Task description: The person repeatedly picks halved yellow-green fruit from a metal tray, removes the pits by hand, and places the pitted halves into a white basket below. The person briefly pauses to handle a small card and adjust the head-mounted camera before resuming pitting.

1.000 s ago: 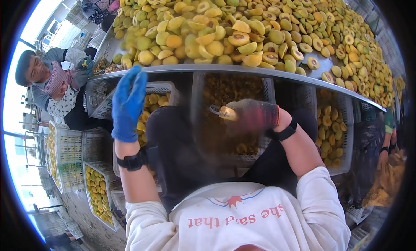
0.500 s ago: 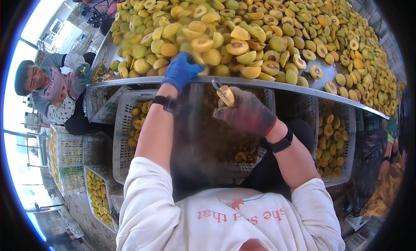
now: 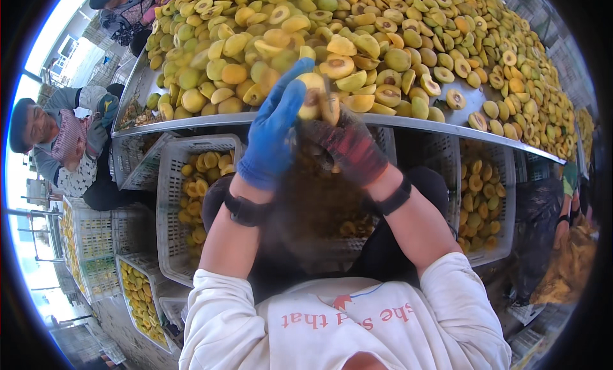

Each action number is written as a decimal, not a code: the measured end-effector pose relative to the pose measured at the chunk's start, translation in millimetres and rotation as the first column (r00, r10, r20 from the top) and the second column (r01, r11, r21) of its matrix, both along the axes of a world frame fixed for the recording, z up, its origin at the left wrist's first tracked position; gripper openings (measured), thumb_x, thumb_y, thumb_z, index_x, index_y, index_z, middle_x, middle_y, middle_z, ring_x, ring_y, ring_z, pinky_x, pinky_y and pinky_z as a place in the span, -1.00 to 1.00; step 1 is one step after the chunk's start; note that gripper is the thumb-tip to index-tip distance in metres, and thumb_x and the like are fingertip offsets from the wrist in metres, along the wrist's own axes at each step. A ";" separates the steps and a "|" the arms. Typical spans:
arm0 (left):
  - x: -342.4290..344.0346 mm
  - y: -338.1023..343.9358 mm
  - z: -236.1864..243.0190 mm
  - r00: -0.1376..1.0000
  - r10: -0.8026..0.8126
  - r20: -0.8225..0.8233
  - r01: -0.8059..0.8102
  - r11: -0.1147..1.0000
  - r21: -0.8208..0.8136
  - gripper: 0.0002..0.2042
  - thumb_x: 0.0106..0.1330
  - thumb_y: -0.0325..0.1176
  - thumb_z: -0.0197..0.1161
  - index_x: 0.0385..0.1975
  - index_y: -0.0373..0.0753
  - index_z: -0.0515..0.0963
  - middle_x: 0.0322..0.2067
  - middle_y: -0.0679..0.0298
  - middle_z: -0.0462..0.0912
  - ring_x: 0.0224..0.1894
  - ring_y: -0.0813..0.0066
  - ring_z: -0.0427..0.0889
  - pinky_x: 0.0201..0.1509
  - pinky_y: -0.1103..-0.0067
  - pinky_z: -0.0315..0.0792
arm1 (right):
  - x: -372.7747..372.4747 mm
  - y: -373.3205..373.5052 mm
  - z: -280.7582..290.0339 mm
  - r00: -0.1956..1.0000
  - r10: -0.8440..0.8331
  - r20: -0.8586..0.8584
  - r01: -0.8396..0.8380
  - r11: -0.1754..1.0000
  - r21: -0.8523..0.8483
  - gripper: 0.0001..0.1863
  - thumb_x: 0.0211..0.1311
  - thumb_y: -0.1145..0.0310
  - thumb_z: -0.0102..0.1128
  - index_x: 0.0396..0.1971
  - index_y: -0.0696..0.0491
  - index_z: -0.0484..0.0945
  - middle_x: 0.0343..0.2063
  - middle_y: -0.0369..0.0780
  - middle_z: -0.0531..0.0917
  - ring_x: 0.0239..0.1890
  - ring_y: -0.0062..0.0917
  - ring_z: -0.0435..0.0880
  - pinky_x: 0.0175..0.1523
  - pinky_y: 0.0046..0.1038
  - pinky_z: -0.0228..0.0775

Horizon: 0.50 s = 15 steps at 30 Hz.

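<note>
A cut half of yellow fruit sits upright between the two hands, its brown centre showing. The left hand, in a blue glove, holds it from its left side, with the fingers pointing away from the body. The right hand, in a dark and red glove, is closed around a small tool with a pale handle. The tool stands just against the right side of the fruit half; whether its metal end is in the flesh, I cannot tell. The hands are close together, meeting at the fruit.

Just under them runs the metal edge of a table, and beyond them on it spreads a big pile of cut fruit, green to orange. Below the hands, between the knees, is a dim, blurred heap of fruit pieces. A pale crate holding fruit is to the left of the left hand, and another crate, also with fruit in it, is to the right of the right hand. Each wrist has a black band, one behind the left hand and one behind the right.

Farther left of the hands are stacked crates and a seated co-worker in a cap. Well off to the right, another person's arm reaches toward a brown heap.
</note>
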State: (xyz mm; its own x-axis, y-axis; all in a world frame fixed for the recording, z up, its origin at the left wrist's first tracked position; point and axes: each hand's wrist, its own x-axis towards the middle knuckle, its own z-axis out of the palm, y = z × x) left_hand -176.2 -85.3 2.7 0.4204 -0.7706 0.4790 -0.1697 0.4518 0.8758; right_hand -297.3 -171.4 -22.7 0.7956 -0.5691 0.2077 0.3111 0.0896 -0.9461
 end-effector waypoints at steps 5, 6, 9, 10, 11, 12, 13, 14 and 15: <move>10.4 -6.5 -21.3 0.794 -0.215 -0.569 0.192 0.976 -0.101 -0.58 0.62 -0.22 -0.06 0.29 -0.40 0.34 0.21 -0.02 0.51 0.15 0.13 0.58 0.26 0.38 0.48 | -1.1 -1.4 8.8 0.987 -0.083 -0.139 0.028 0.934 -0.357 -0.54 0.23 0.26 0.45 0.06 0.11 0.54 -0.18 -0.15 0.69 -0.10 -0.36 0.69 -0.03 -0.37 0.54; 15.0 -6.2 -24.7 0.876 -0.158 -0.457 0.147 0.987 -0.061 -0.57 0.63 -0.22 -0.10 0.33 -0.37 0.30 0.22 -0.04 0.50 0.17 0.09 0.57 0.28 0.34 0.47 | -3.5 -1.8 9.3 0.964 -0.203 -0.172 0.080 0.838 -0.540 -0.52 0.19 0.25 0.47 0.05 0.11 0.54 -0.19 -0.12 0.69 -0.13 -0.30 0.70 -0.06 -0.35 0.55; 27.6 -0.2 -31.8 0.999 -0.013 -0.046 0.015 0.999 0.033 -0.55 0.66 -0.23 -0.18 0.42 -0.30 0.20 0.26 -0.07 0.46 0.23 -0.01 0.52 0.36 0.24 0.43 | -10.5 -2.8 7.2 0.877 -0.405 -0.259 0.020 0.569 -0.822 -0.53 0.14 0.23 0.47 -0.01 0.10 0.51 -0.29 -0.07 0.69 -0.22 -0.13 0.70 -0.15 -0.25 0.57; 30.7 2.4 -33.0 0.995 0.026 0.099 -0.031 0.998 0.049 -0.55 0.66 -0.24 -0.20 0.45 -0.28 0.18 0.27 -0.07 0.44 0.24 -0.03 0.52 0.37 0.23 0.42 | -12.4 -2.9 6.1 0.857 -0.450 -0.252 -0.006 0.480 -0.877 -0.54 0.14 0.22 0.45 -0.04 0.10 0.50 -0.33 -0.05 0.69 -0.26 -0.07 0.70 -0.18 -0.22 0.58; 35.5 8.1 -32.3 0.964 0.035 0.264 -0.056 0.996 0.071 -0.56 0.66 -0.28 -0.20 0.46 -0.25 0.16 0.29 -0.07 0.43 0.24 -0.02 0.53 0.38 0.24 0.42 | -13.0 -2.8 5.0 0.846 -0.479 -0.234 -0.007 0.428 -0.904 -0.55 0.12 0.22 0.44 -0.06 0.08 0.50 -0.35 -0.06 0.68 -0.27 -0.08 0.70 -0.20 -0.21 0.57; 36.7 11.0 -32.3 0.935 0.032 0.354 -0.062 0.995 0.073 -0.56 0.65 -0.30 -0.18 0.47 -0.22 0.16 0.30 -0.06 0.42 0.23 -0.01 0.54 0.38 0.25 0.42 | -13.5 -2.1 4.1 0.847 -0.503 -0.173 0.020 0.355 -0.935 -0.56 0.11 0.21 0.43 -0.07 0.07 0.50 -0.36 -0.07 0.68 -0.28 -0.10 0.71 -0.22 -0.20 0.57; 38.2 14.8 -31.1 0.897 0.031 0.440 -0.069 0.995 0.070 -0.56 0.65 -0.32 -0.17 0.48 -0.19 0.15 0.31 -0.06 0.42 0.22 0.00 0.55 0.38 0.26 0.41 | -13.6 -1.7 3.7 0.836 -0.520 -0.172 -0.006 0.306 -0.952 -0.57 0.10 0.21 0.42 -0.09 0.06 0.50 -0.37 -0.08 0.68 -0.30 -0.11 0.71 -0.23 -0.19 0.57; 38.7 16.0 -29.7 0.886 0.024 0.463 -0.051 0.998 0.045 -0.55 0.64 -0.33 -0.14 0.48 -0.17 0.15 0.30 -0.06 0.43 0.20 0.01 0.57 0.38 0.27 0.41 | -13.5 -0.9 3.4 0.840 -0.519 -0.159 0.008 0.304 -0.953 -0.57 0.08 0.22 0.42 -0.09 0.04 0.50 -0.37 -0.08 0.68 -0.30 -0.12 0.72 -0.24 -0.18 0.57; 37.8 17.8 -27.9 0.900 0.004 0.437 -0.024 0.999 0.039 -0.55 0.64 -0.31 -0.13 0.47 -0.17 0.17 0.29 -0.05 0.45 0.18 0.04 0.59 0.37 0.30 0.42 | -13.4 -0.2 3.9 0.832 -0.515 -0.207 -0.031 0.329 -0.944 -0.57 0.07 0.23 0.42 -0.09 0.03 0.50 -0.37 -0.07 0.68 -0.30 -0.13 0.72 -0.25 -0.18 0.57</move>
State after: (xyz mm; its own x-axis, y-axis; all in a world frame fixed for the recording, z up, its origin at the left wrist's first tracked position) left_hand -138.5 -67.5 -25.2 0.1878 -0.7899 0.5837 -0.5455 0.4104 0.7308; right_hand -310.7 -171.6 -18.8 0.7946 -0.4330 0.4256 -0.2689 -0.8795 -0.3928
